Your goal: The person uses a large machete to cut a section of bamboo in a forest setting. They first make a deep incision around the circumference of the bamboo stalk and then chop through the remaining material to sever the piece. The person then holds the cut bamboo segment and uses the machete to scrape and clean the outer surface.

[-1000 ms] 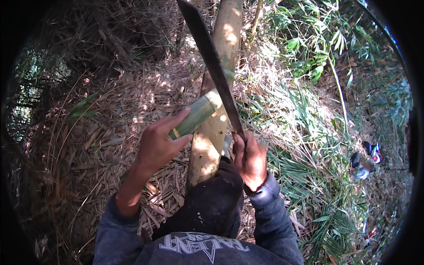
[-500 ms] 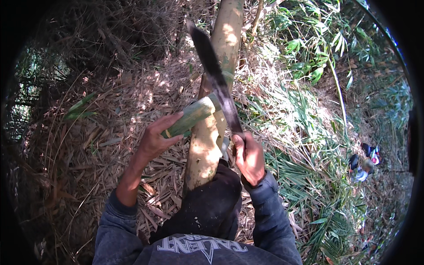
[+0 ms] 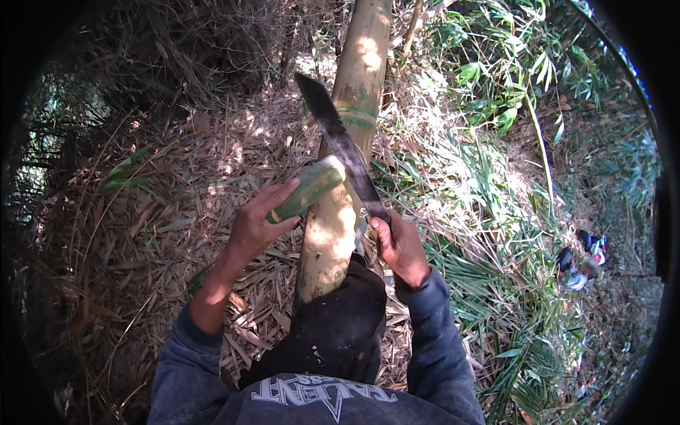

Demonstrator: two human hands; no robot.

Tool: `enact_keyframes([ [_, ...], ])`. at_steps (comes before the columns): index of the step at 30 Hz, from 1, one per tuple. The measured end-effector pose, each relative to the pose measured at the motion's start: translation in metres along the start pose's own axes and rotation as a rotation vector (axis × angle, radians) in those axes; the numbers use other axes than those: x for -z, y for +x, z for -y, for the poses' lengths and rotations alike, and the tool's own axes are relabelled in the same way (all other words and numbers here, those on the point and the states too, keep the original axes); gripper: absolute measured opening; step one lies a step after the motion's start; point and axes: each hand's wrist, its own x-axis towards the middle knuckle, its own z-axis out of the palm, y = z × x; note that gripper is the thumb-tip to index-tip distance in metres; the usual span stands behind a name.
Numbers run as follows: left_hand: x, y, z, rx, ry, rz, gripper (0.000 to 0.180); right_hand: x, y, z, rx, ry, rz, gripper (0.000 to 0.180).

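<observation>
My left hand (image 3: 258, 221) is closed around the lower end of a short, thick piece of green bamboo (image 3: 312, 187), thumb on one side and fingers on the other. That piece slants up to the right, over a long bamboo pole (image 3: 327, 258). In my right hand (image 3: 402, 249) is a machete (image 3: 341, 145), its dark blade pointing up and to the left. The blade crosses the pole in view, close to the pale upper end of the bamboo piece; whether they touch I cannot tell. My right fingers hide most of the handle.
My dark-trousered leg (image 3: 326, 333) is at the pole's near end. Dry leaves (image 3: 177, 248) cover the ground on the left, green cut foliage (image 3: 482, 283) the right. A thin stalk (image 3: 542, 149) rises at right. Another person (image 3: 582, 269) is far off at the right.
The machete has dropped a little, its tip lower now. The bamboo piece has shifted slightly in my left hand's grip and sits lower. A green bit now shows on the leaves beside my left forearm.
</observation>
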Motion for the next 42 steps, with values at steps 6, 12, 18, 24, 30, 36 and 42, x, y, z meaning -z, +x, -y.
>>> enact_keyframes([
  [6,0.001,0.007,-0.033,0.053,0.122,-0.002,0.067,0.009,-0.019,0.026,0.040,-0.274,-0.179,0.013],
  [12,0.034,0.008,-0.085,0.112,0.211,0.071,0.062,-0.006,-0.015,0.027,0.158,-0.252,-0.294,0.015],
  [18,0.044,0.012,-0.106,0.235,0.269,0.137,0.065,-0.016,-0.017,0.019,0.105,-0.251,-0.141,0.016],
  [24,0.048,0.016,-0.111,0.266,0.300,0.165,0.063,-0.014,-0.018,0.033,0.204,-0.227,-0.255,0.022],
  [30,0.045,0.015,-0.109,0.250,0.257,0.143,0.065,-0.026,-0.025,0.002,0.004,-0.394,-0.014,0.035],
  [36,0.049,0.018,-0.115,0.348,0.287,0.198,0.064,-0.012,-0.021,0.039,0.218,-0.219,-0.270,0.029],
  [42,0.041,0.015,-0.111,0.238,0.292,0.154,0.067,-0.026,-0.025,-0.007,0.060,-0.355,-0.041,0.039],
])
